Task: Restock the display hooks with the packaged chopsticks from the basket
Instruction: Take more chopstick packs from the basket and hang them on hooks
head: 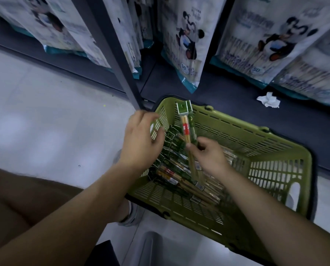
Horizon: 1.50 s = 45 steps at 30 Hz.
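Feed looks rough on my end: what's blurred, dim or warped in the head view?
Head view: left hand motion-blurred; right hand and its chopstick pack fairly sharp; hanging bags soft and dim; wide-angle lens slants the shelf post; no glare on the basket.

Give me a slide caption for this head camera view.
Right hand holds chopstick packs upright over the green basket; left hand hovers at its rim.

L hand motion-blurred, fingertips smeared over basket rim; contact w/ rim can't tell. R hand covers mid part of held packs; count unclear, maybe 2. Loose packs on basket btm partly under both forearms, labels unreadable. Hanging bags cut by top edge, print blurred.
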Motion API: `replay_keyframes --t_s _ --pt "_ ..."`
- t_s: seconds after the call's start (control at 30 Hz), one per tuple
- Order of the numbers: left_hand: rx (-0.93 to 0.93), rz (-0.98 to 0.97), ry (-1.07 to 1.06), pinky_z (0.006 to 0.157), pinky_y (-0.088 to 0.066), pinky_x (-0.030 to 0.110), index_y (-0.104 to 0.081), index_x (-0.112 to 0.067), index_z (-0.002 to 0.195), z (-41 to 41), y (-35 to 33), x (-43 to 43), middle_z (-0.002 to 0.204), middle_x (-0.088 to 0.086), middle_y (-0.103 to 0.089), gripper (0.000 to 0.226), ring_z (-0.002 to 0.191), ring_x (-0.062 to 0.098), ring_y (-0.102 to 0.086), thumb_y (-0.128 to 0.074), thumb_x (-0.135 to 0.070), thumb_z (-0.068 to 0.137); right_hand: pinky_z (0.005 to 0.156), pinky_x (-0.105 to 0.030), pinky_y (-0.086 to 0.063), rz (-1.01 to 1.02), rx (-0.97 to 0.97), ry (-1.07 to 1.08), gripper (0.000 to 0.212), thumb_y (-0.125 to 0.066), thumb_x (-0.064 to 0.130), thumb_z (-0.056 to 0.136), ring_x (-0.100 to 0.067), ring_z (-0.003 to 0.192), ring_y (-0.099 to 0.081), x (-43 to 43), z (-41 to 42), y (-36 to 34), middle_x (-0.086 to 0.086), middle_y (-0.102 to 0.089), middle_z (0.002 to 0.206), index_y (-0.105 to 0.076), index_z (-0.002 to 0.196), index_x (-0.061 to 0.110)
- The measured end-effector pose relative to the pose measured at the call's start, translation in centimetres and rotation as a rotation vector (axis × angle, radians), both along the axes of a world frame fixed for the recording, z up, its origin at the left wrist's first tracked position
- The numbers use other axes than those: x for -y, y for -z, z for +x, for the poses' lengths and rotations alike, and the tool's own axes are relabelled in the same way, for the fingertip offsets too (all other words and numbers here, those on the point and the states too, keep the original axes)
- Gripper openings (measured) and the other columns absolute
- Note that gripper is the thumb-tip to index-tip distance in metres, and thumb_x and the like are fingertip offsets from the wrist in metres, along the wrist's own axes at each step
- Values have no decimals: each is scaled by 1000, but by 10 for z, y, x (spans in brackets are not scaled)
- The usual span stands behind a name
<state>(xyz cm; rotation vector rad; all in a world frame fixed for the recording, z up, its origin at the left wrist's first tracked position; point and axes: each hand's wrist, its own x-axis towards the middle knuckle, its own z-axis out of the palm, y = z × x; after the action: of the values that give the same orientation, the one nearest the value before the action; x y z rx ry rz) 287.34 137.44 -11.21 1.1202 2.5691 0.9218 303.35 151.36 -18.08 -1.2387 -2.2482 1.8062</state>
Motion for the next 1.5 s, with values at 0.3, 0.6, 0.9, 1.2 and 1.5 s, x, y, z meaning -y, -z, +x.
replay_keyframes --t_s 0.3,0.6,0.9,1.2,1.5 --pt "970 72 -211 74 -61 33 -67 -14 106 6 -5 -11 97 2 -77 19 89 17 -75 -56 -30 105 62 -21 -43 -256 -59 -214 11 -72 32 93 -1 64 -61 21 -24 -26 10 -69 72 -76 85 26" --pt "898 18 -140 69 -61 39 -53 -12 113 -18 -5 0 86 5 -78 15 77 24 -78 -51 -25 107 82 -30 -51 235 513 -455 51 -75 49 86 -18 105 -61 36 48 73 -1 -65 126 -64 130 25" --pt "838 -48 -58 69 -58 31 -48 -8 116 -15 0 -1 85 11 -71 12 75 20 -74 -51 -15 106 88 -34 -47 394 525 -501 59 -75 48 86 -25 118 -55 56 44 90 -4 -58 131 -57 137 25" --pt "873 -151 -42 79 -52 34 -59 2 117 -9 8 4 84 1 -75 19 80 10 -72 -48 -6 105 68 -26 -39 260 457 -388 34 -70 38 94 -16 87 -57 39 50 95 -2 -70 108 -70 122 19" --pt "1195 74 -329 91 -58 59 -65 -21 117 -5 16 -3 101 9 -78 18 99 26 -75 -51 -14 106 59 -27 -54 -42 23 23 8 -74 27 92 -14 67 -68 9 17 12 -1 -71 77 -71 85 29"
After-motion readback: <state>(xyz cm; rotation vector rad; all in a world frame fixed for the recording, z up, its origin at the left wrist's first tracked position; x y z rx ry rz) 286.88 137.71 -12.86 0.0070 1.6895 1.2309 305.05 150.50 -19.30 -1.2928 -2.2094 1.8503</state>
